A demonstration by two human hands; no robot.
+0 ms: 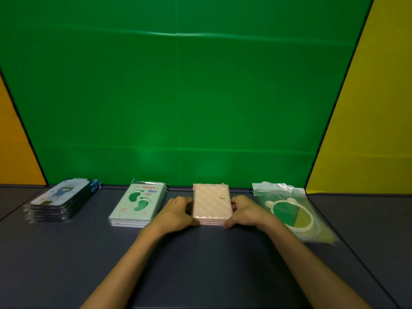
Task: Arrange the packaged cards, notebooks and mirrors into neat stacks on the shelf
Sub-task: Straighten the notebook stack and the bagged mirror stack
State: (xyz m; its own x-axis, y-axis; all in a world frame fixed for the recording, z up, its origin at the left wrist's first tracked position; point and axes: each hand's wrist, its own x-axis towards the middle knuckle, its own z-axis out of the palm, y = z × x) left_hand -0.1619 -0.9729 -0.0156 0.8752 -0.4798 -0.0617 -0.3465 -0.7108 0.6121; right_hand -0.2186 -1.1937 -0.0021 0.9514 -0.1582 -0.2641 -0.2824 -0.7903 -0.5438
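Left hand (178, 212) and right hand (245, 210) clasp the pink notebook stack (211, 202) between them, fingers curled on its side edges. Green footprint stack (138, 204) just outside left hand; bagged mirrors (296, 210) just outside right.

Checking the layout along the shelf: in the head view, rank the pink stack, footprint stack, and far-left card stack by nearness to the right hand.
From the right hand:
1. Pink stack, touching it, centre.
2. Footprint stack, left of centre.
3. Card stack, far left.
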